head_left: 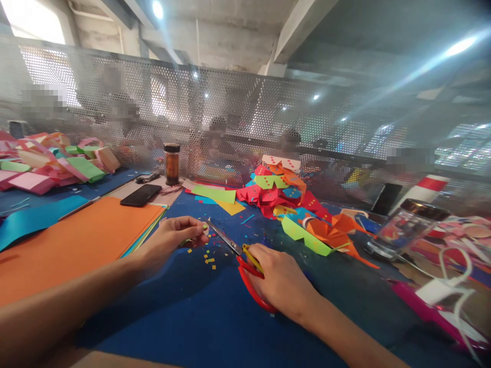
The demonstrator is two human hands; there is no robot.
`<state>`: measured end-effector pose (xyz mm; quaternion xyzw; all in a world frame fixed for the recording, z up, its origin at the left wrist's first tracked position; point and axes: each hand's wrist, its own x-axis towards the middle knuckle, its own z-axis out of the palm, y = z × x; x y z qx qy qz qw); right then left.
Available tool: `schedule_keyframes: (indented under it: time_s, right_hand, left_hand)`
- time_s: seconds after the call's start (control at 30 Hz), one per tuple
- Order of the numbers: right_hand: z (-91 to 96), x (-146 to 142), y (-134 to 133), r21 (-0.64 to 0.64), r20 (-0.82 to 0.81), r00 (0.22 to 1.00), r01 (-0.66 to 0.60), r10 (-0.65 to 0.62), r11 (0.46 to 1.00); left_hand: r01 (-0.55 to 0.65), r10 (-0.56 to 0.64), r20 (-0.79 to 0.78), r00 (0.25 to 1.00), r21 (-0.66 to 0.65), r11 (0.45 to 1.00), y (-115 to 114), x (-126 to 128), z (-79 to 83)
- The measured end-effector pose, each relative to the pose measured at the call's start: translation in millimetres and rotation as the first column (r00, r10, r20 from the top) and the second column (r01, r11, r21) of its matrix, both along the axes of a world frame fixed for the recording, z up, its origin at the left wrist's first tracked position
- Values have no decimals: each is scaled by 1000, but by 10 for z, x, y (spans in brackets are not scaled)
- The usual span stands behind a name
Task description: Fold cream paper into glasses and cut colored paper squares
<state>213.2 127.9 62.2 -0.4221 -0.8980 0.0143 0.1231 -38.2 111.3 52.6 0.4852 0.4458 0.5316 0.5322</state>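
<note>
My right hand (282, 278) grips red-handled scissors (230, 244), their blades pointing up and left. Something yellow, pencil-like or part of the handle, shows by the thumb. Close to the scissor tips, my left hand (178, 236) pinches a small piece of pale paper (205, 231); some green shows under its fingers. Tiny cut squares of yellow and other coloured paper (209, 260) lie scattered on the dark blue table surface (184, 312) below the blades.
Orange paper sheets (84, 240) lie at left, with a black phone (141, 195) and a dark-lidded jar (172, 166) behind. Folded, spotted paper pieces (276, 189) are heaped ahead. At right stand a clear bottle (402, 230) and a white cable (447, 276). A perforated metal screen (230, 112) runs behind.
</note>
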Motion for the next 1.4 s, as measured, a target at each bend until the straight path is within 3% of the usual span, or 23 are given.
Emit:
schedule_keyframes:
  time_s: [0.3, 1.4]
  right_hand:
    - [-7, -9, -14, 75, 44, 999, -2, -1, 997]
    - [-9, -11, -4, 1, 16, 1000, 7, -7, 1000]
  left_hand:
    - [2, -2, 74, 997, -4, 1000, -7, 1, 14]
    - [50, -52, 119, 992, 22, 999, 35, -10, -48]
